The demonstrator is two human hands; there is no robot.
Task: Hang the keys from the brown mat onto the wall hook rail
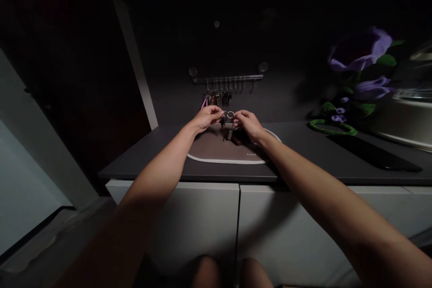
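Observation:
Both my arms reach forward over a dark countertop. My left hand (206, 118) and my right hand (248, 125) meet above a brown oval mat (216, 148) with a white rim. Their fingers pinch a small metal key ring (230, 114) from both sides. Keys and a small tag (229, 131) hang from the ring between the hands. A dark object lies on the mat just under my right hand; I cannot make out what it is.
A wall rail with hooks (227, 79) holds several keys and a pink loop (216, 97) behind the hands. Purple artificial flowers (359, 54) with a green ring (332, 127), a black flat strip (373, 153) and a metal pot (405, 114) stand at right. White cabinet doors (202, 225) below.

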